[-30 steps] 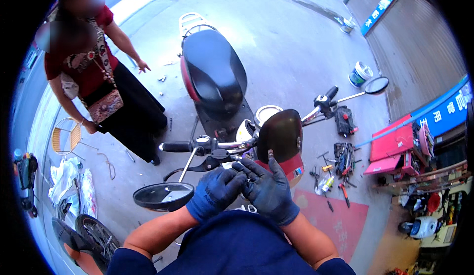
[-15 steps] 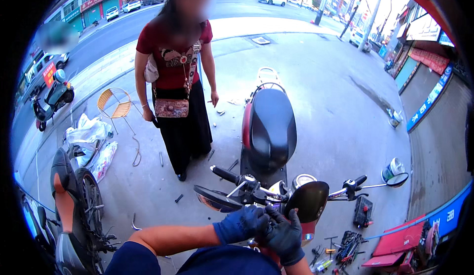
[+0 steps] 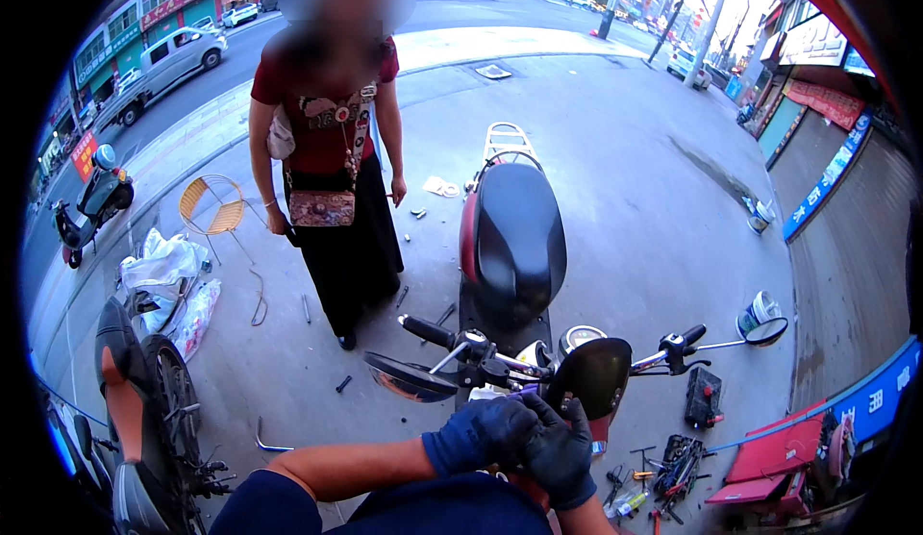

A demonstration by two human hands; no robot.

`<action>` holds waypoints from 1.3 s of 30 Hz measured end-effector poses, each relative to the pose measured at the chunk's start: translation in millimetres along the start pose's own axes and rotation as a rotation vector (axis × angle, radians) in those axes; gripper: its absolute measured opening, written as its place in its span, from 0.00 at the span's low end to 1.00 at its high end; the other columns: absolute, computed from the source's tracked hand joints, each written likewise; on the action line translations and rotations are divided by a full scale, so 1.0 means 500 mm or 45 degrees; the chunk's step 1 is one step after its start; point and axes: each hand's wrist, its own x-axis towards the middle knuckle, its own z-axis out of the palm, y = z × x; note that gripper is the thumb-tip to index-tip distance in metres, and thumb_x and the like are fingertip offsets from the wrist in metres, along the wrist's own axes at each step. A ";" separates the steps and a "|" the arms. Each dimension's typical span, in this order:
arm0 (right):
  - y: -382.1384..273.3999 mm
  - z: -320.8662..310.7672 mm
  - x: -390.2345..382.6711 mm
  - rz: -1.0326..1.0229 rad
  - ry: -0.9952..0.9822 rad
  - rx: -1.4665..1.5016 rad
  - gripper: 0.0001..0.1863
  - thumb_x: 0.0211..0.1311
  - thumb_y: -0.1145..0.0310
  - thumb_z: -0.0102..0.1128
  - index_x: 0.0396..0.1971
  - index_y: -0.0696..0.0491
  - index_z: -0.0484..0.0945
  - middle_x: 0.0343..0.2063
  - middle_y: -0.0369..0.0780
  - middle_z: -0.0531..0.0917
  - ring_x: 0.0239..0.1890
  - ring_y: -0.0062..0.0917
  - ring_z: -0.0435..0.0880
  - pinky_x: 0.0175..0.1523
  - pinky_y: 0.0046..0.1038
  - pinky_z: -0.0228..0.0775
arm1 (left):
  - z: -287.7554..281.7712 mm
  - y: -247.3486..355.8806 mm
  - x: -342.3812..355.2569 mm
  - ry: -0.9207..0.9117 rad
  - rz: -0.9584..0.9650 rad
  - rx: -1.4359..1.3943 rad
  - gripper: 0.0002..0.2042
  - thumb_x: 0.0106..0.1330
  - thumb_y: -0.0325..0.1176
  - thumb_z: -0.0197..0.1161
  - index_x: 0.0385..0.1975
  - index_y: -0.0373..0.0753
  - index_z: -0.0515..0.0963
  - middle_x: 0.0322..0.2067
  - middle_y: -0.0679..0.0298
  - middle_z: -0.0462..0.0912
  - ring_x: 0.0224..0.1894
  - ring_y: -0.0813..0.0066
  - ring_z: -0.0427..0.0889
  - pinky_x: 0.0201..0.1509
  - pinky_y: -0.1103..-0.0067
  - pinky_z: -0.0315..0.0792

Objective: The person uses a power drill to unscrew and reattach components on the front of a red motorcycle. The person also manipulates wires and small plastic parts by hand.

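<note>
Both my hands wear dark blue-black gloves and meet in front of the scooter's handlebar. My left hand (image 3: 481,431) is closed, its fingertips pressed against those of the other. My right hand (image 3: 560,456) is curled beside it, thumb pointing up. Whatever lies between the fingers is too small or hidden to name. Just beyond them stands the scooter, with a black seat (image 3: 519,232), red side panels and a handlebar (image 3: 481,352). A dark rounded screen (image 3: 588,379) rises close to my right fingers. The left mirror (image 3: 411,378) sits near my left hand, the right mirror (image 3: 766,331) farther out.
A person (image 3: 332,150) in a red top and black skirt stands left of the scooter. Parked at the left is another motorbike (image 3: 135,400). Tools (image 3: 678,468) and a black-red case (image 3: 705,398) lie at right. A yellow chair (image 3: 216,208) stands beside plastic bags (image 3: 163,275).
My hands stay together at the front of the scooter, with the fingers slightly shifted. The view has turned a little, and a grey truck has appeared on the road.
</note>
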 end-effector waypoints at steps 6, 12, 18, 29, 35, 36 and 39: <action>0.012 -0.029 0.000 -0.048 0.093 -0.278 0.36 0.68 0.41 0.33 0.58 0.60 0.65 0.54 0.50 0.73 0.57 0.36 0.72 0.64 0.38 0.60 | 0.036 0.004 -0.006 -0.392 -0.045 0.130 0.16 0.53 0.35 0.64 0.40 0.38 0.72 0.35 0.54 0.76 0.40 0.55 0.78 0.38 0.67 0.75; 0.041 -0.023 0.000 -0.054 0.179 -0.427 0.36 0.69 0.41 0.31 0.59 0.59 0.64 0.55 0.46 0.73 0.57 0.35 0.72 0.66 0.38 0.57 | 0.023 0.003 0.001 -0.561 -0.077 0.028 0.15 0.55 0.32 0.62 0.42 0.37 0.72 0.35 0.52 0.78 0.39 0.54 0.80 0.39 0.67 0.75; 0.029 -0.034 0.001 -0.050 0.153 -0.476 0.35 0.69 0.41 0.32 0.60 0.58 0.64 0.55 0.45 0.74 0.57 0.34 0.72 0.64 0.36 0.60 | -0.002 -0.002 0.005 -0.265 -0.165 -0.275 0.14 0.54 0.31 0.65 0.40 0.38 0.74 0.34 0.53 0.80 0.38 0.56 0.81 0.41 0.68 0.75; 0.048 0.018 -0.002 -0.300 0.114 -0.835 0.19 0.70 0.64 0.47 0.53 0.61 0.70 0.49 0.46 0.78 0.48 0.30 0.80 0.55 0.31 0.72 | -0.027 -0.022 -0.022 0.123 -0.927 -1.234 0.11 0.65 0.32 0.58 0.44 0.36 0.72 0.39 0.62 0.77 0.41 0.77 0.76 0.48 0.78 0.74; 0.062 0.032 0.013 -0.645 0.249 -1.832 0.11 0.62 0.74 0.58 0.43 0.60 0.78 0.36 0.40 0.82 0.37 0.21 0.81 0.44 0.21 0.74 | -0.008 -0.037 -0.051 0.191 -1.087 -1.394 0.14 0.65 0.32 0.59 0.47 0.34 0.70 0.34 0.59 0.77 0.30 0.77 0.79 0.31 0.80 0.78; 0.063 0.031 0.019 -0.667 0.244 -1.895 0.11 0.62 0.73 0.58 0.42 0.60 0.79 0.35 0.39 0.82 0.37 0.20 0.81 0.43 0.20 0.74 | -0.007 -0.046 -0.058 0.191 -1.093 -1.433 0.14 0.65 0.32 0.59 0.47 0.34 0.70 0.34 0.59 0.77 0.31 0.76 0.80 0.31 0.80 0.78; 0.059 0.036 0.036 -0.614 0.233 -1.969 0.09 0.60 0.73 0.59 0.40 0.59 0.80 0.33 0.38 0.82 0.34 0.18 0.80 0.40 0.20 0.72 | -0.010 -0.065 -0.074 0.141 -1.155 -1.558 0.13 0.66 0.32 0.59 0.46 0.35 0.70 0.34 0.59 0.77 0.32 0.76 0.80 0.32 0.79 0.79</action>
